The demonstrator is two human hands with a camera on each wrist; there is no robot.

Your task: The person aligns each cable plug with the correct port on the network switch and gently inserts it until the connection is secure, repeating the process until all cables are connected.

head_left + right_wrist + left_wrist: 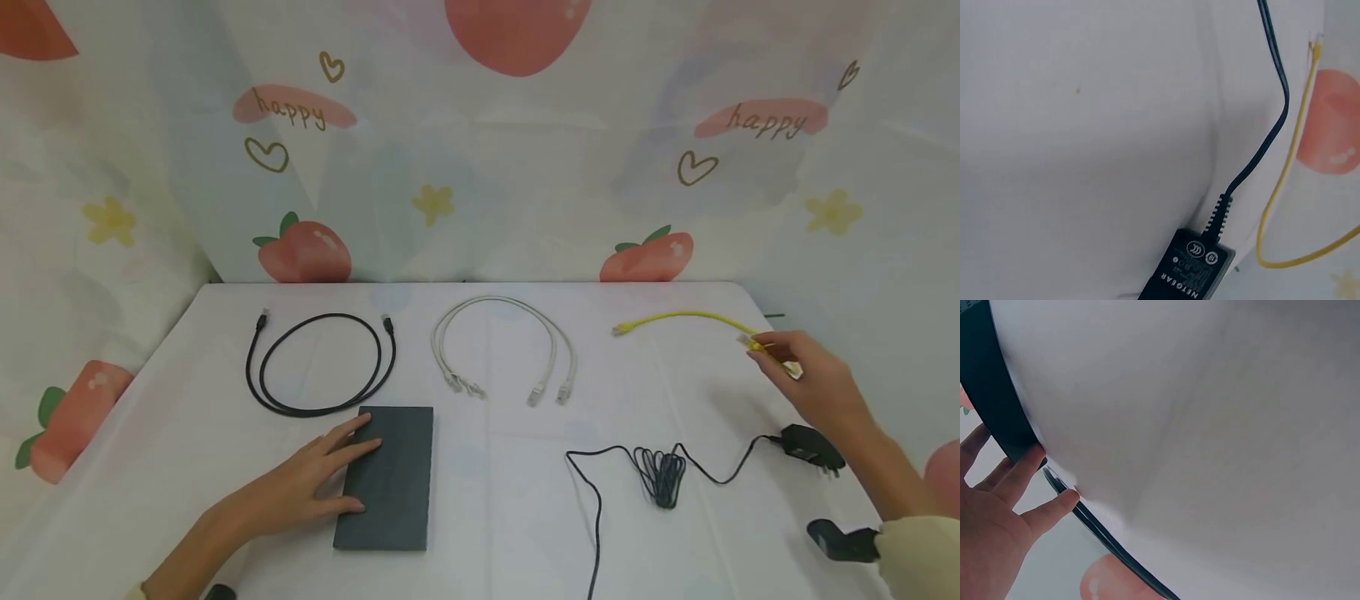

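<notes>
My right hand [821, 383] pinches a yellow network cable [697, 314] close to one clear plug. Its other plug [621, 329] lies toward the table's middle. In the right wrist view the yellow cable [1283, 169] bends in a loose curve, and the hand is out of frame. With fingers spread, my left hand [300, 483] rests on a flat dark grey box [393, 483], fingertips on its top near the left edge. The left wrist view has the left hand [997, 525] beside the box [994, 387].
A coiled black network cable [322, 412] lies behind the box, with a pair of whitish network cables [491, 298] to its right. At right, a black power adapter [810, 447] has its cord bundled [662, 477] and running to the front edge. A patterned cloth [480, 150] hangs behind.
</notes>
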